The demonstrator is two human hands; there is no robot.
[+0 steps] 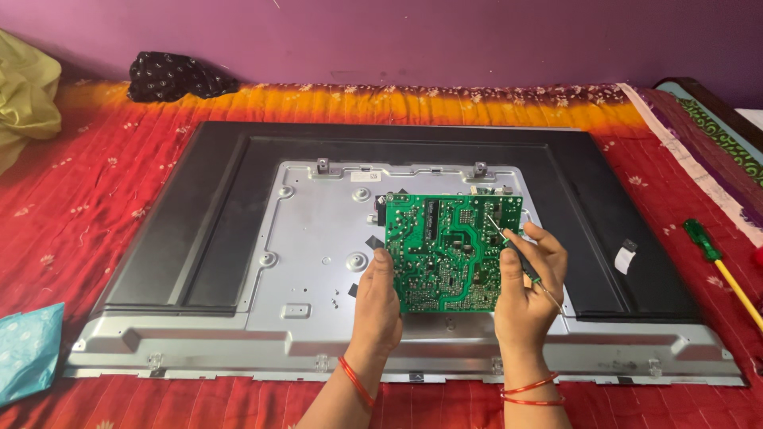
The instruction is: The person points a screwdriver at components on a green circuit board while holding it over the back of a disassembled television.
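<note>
- Left hand (377, 298) grips the green circuit board (449, 253) by its 9 o'clock edge, holding it tilted up over the grey metal back plate (318, 238) of the television panel (199, 206).
- Right hand (528, 290) steadies the board's 3 o'clock edge — fingers also closed on a thin screwdriver (515, 256), tip touching the board.
- A green-and-yellow screwdriver (719, 266) lies on the red bedspread (71, 214) at 3 o'clock, well apart.

A television (199, 206) lies back-up on the bed (79, 206). A circuit board (445, 254) is held above its metal plate (318, 238), between both hands. A screwdriver (719, 266) lies on the bed to the right.
</note>
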